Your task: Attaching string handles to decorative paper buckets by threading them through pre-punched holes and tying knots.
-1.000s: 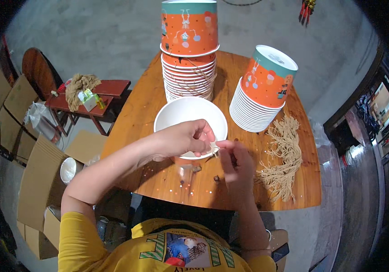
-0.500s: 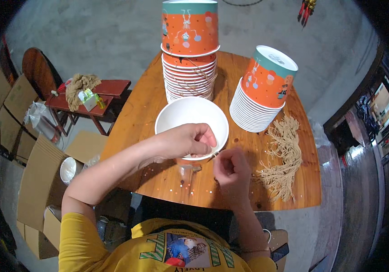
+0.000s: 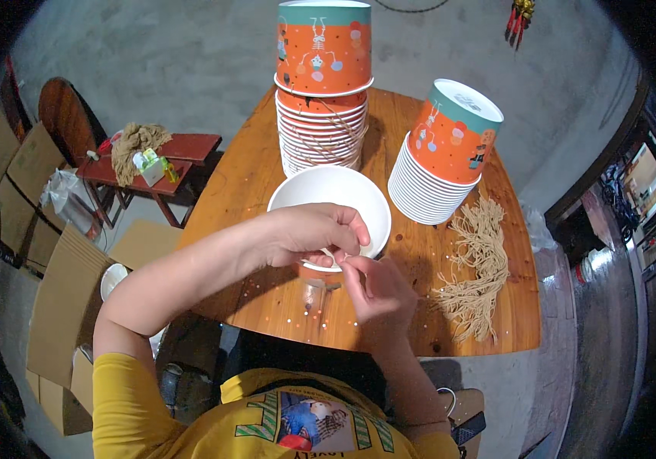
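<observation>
I have both hands together at the near rim of the white-lined paper bucket (image 3: 332, 183), which stands mouth up on the wooden table (image 3: 225, 206). My left hand (image 3: 319, 233) is bent over that rim, its fingers curled closed around a short pale strand (image 3: 330, 251), probably cord. My right hand (image 3: 380, 289) comes in from the near side, thumb and forefinger pinched on the strand right beside the left fingers, the palm otherwise loose. How the strand runs between the fingertips is too small to make out, and I cannot tell whether the left fingers press on the bucket wall.

For clean work here, I judge that one hand should anchor while the other does the fine moving. A pinch close to the strand's end gives better control than a long, floppy tail. Light, steady pressure matters, since the paper rim could crease under a hard tug, and the bucket, seemingly light, could slide or tip.

The bundle of tan cords (image 3: 485, 268) lies well to the right, clear of my wrist, and the left bucket stack (image 3: 320, 141) and right bucket stack (image 3: 435, 191) stand beyond, so low, small elbow movements suit this crowded spot.
</observation>
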Demonstrator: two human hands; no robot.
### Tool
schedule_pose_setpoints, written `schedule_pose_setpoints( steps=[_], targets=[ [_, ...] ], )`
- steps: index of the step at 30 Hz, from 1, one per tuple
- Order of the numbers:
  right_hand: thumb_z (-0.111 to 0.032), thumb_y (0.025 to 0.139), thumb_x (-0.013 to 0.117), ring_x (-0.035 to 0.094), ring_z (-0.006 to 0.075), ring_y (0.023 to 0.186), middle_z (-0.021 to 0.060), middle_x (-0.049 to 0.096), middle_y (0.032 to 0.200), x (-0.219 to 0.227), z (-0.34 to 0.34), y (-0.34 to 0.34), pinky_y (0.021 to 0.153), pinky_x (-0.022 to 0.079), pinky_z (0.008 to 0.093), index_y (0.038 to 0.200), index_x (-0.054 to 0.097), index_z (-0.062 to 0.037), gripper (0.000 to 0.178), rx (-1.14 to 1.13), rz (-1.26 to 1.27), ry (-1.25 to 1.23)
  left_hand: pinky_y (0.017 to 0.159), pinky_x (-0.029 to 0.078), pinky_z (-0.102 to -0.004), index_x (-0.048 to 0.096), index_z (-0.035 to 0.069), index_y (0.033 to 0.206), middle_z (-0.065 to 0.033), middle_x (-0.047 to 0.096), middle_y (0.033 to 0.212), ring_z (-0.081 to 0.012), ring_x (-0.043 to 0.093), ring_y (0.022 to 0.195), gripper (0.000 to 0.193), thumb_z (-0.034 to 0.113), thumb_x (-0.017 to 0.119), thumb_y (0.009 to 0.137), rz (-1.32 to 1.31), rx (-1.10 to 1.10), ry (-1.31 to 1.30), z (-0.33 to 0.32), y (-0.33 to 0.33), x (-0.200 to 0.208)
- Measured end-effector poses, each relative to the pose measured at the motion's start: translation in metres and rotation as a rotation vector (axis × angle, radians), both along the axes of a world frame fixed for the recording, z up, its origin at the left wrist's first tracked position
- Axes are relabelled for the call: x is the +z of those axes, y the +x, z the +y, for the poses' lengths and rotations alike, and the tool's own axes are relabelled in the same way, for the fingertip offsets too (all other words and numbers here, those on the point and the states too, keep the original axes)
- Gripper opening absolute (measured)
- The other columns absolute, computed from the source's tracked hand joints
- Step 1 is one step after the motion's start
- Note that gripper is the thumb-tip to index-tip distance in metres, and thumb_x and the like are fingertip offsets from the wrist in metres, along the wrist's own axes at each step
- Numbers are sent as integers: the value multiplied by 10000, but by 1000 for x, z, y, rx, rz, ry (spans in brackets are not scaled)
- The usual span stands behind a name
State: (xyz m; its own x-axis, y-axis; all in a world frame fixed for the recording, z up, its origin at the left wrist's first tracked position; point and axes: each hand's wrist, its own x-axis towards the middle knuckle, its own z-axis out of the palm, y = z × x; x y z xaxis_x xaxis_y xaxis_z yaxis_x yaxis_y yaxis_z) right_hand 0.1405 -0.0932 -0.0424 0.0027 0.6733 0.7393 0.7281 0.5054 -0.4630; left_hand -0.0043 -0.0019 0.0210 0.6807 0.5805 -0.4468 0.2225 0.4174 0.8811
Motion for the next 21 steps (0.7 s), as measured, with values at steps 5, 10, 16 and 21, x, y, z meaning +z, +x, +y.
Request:
schedule_pose_setpoints(
  steps=[5, 10, 16, 21],
  targets=[
    [-49, 770, 730, 558, 201, 526, 65, 540, 644, -3, -1, -2, 475, 430, 321, 861, 672, -71, 110, -40, -20, 79, 652, 461, -200, 533, 77, 1017, 9, 578, 891, -66, 578, 773, 170, 19, 584, 866, 9, 47, 265, -14, 2, -3],
    [-150, 806, 706, 607, 218, 571, 69, 583, 719, -6, -6, 1, 488, 490, 345, 944, 641, -96, 162, -114, -194, 10, 542, 438, -192, 534, 30, 1030, -4, 529, 847, -70, 521, 705, 198, 6, 566, 836, -56, 79, 427, -14, 1, -19],
    [-50, 811, 672, 519, 131, 548, 28, 550, 700, -14, -5, 14, 503, 432, 277, 983, 629, -79, 180, 74, 367, -284, 659, 456, -216, 505, 6, 1075, -15, 525, 853, -79, 520, 741, 223, 3, 537, 854, -72, 37, 417, -8, -7, -11],
    [-31, 802, 678, 474, 93, 567, 7, 524, 697, -1, 1, 20, 525, 398, 256, 968, 619, -69, 180, 145, 403, -308, 715, 439, -216, 489, 9, 1093, -7, 519, 862, -76, 501, 774, 223, 0, 501, 870, -64, -36, 468, -6, -11, -14]
  ],
)
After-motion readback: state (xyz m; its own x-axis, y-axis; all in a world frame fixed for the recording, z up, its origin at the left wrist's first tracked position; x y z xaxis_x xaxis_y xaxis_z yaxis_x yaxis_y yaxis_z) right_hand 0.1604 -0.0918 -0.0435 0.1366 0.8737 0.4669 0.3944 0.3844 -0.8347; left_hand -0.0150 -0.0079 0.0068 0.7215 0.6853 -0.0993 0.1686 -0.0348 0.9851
